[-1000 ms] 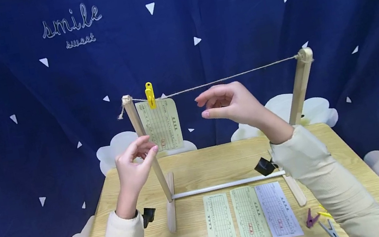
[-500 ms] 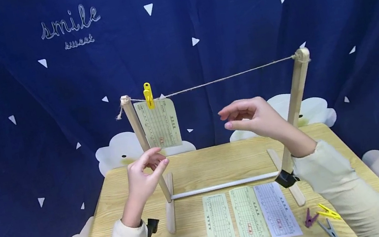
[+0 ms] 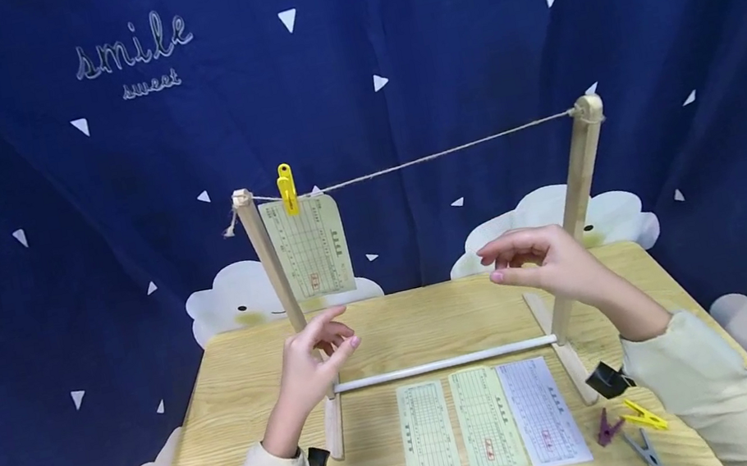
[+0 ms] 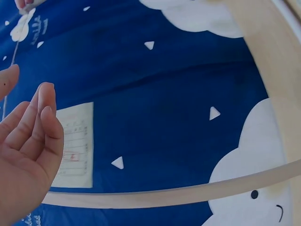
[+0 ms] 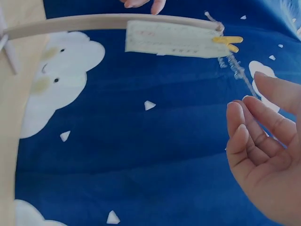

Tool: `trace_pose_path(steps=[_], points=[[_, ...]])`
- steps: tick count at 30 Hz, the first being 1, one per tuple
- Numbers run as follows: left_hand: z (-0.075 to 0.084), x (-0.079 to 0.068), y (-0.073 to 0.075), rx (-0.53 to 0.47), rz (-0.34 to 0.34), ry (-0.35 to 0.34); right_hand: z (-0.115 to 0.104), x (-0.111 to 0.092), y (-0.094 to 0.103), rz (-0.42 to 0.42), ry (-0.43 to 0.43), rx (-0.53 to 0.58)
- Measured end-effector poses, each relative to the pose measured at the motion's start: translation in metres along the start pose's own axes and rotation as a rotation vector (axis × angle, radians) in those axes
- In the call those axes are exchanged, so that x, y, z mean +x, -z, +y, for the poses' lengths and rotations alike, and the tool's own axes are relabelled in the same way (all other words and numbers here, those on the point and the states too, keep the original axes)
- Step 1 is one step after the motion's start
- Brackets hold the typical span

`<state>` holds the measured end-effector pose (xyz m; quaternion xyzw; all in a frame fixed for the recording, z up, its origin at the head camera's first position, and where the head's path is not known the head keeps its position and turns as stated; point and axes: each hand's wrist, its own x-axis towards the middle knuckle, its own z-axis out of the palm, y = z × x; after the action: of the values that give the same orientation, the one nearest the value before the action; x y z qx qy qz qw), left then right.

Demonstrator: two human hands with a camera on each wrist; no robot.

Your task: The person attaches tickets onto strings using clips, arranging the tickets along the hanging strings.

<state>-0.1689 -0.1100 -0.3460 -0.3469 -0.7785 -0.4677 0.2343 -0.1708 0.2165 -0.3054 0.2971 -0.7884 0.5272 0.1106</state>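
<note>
A pale green printed form [image 3: 309,248] hangs from the twine [image 3: 435,156] near the left post, held by a yellow clothespin [image 3: 288,190]. My left hand [image 3: 316,364] is in the air in front of the left post, below the hanging form, fingers loosely bent with nothing in them. On the other side, my right hand [image 3: 545,263] hovers beside the right post, thumb and fingers apart and holding nothing. In the right wrist view the form [image 5: 171,38] and its yellow clip [image 5: 227,43] appear sideways, beyond the right hand [image 5: 268,146].
Flat on the table [image 3: 241,373] lie two greenish forms [image 3: 428,436] and a bluish-white form [image 3: 544,413]. Right of them are purple [image 3: 608,426], yellow [image 3: 643,415] and grey [image 3: 643,452] clothespins. The wooden stand has a white crossbar [image 3: 442,364] low down; a blue curtain hangs behind.
Both hands have come down from near the twine. The left has also shifted rightward, and the right has moved rightward toward the right post. The clipped form stays hanging.
</note>
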Motion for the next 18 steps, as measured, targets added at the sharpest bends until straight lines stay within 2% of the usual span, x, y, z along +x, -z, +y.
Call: trace_pose_path(steps=[11,18], points=[[-0.009,-0.013,-0.014,-0.037,-0.093,0.029,0.034,-0.033,0.01,-0.015,-0.081,-0.042],[-0.017,-0.015,-0.024,-0.065,-0.156,0.089,0.049,-0.047,0.017,-0.012,-0.097,-0.058]])
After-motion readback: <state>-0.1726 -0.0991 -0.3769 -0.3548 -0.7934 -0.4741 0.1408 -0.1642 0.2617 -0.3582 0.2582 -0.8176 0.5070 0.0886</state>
